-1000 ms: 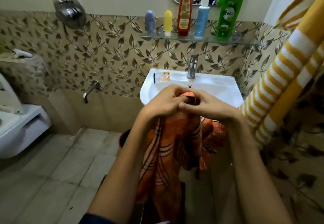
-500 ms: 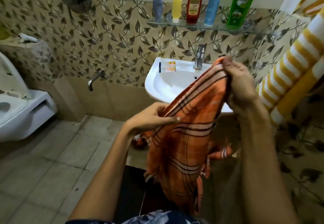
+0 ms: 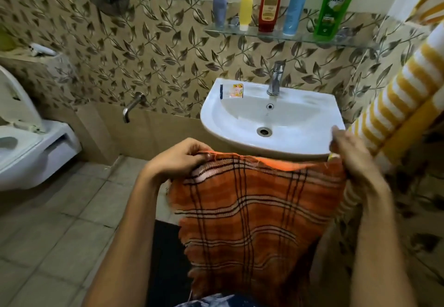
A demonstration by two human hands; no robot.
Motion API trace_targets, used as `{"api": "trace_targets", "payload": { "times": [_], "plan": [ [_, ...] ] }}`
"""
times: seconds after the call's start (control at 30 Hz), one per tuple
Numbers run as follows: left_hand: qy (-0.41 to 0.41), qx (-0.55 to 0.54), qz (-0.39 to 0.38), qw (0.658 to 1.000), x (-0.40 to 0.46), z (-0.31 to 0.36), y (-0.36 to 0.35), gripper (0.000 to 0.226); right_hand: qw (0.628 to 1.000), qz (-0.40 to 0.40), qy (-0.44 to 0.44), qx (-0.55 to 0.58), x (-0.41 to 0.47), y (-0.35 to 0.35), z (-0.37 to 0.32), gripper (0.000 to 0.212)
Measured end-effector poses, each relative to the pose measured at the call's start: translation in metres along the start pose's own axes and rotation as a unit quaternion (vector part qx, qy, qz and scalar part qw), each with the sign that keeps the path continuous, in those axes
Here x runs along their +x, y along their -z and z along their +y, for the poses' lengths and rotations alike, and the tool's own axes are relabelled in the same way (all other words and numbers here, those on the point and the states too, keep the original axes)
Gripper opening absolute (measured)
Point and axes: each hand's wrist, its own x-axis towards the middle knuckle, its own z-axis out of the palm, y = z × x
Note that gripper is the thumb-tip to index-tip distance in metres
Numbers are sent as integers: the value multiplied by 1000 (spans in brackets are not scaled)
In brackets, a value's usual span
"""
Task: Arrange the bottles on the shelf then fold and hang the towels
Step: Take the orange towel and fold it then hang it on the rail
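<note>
— What are your hands doing?
— My left hand [image 3: 179, 160] and right hand [image 3: 352, 155] each pinch a top corner of the orange checked cloth towel [image 3: 254, 213], spread wide.
— Where is it?
— Hanging before the white ceramic sink [image 3: 271, 136], below the glass shelf [image 3: 283, 35] of bottles.

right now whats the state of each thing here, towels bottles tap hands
orange towel: spread out, held by its top edge, hanging in front of the sink
left hand: gripping the towel's top left corner
right hand: gripping the top right corner
five bottles: upright in a row on the glass shelf
striped yellow towel: hanging at the right
tap: no water running
</note>
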Motion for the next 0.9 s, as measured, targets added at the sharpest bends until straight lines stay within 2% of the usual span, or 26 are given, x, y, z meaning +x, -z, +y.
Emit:
{"api": "trace_targets", "payload": {
  "times": [0.03,0.1,0.2,0.27,0.43,0.53,0.63,0.7,0.8,0.9],
  "plan": [
    [-4,-18,13,1000,-1,3,0,28,998,-54,-17,-29,-2,-5,2,66],
    [-3,-41,18,999,1,7,-3,28,980,-182,-37,-75,-9,-23,0,54],
    [5,3,-10,1000,9,14,-18,30,926,-339,24,-164,-20,-58,-5,45],
    [7,48,-23,999,14,15,-29,31,895,-397,73,-189,-29,-87,-1,45],
    [-4,62,10,998,14,16,-22,25,906,-387,110,-130,-29,-120,27,40],
    [-6,72,-19,997,6,14,-12,19,900,-400,107,-135,-21,-123,38,28],
    [5,117,-62,991,0,13,-7,29,874,-459,82,-140,-21,-133,51,20],
    [17,144,-93,985,-5,15,-2,41,870,-467,71,-140,-23,-144,61,11],
    [19,138,-126,982,-13,16,9,45,894,-413,91,-150,-27,-158,70,19],
    [26,96,-157,983,-22,21,19,46,896,-363,144,-213,-28,-169,81,11]
  ]
}}
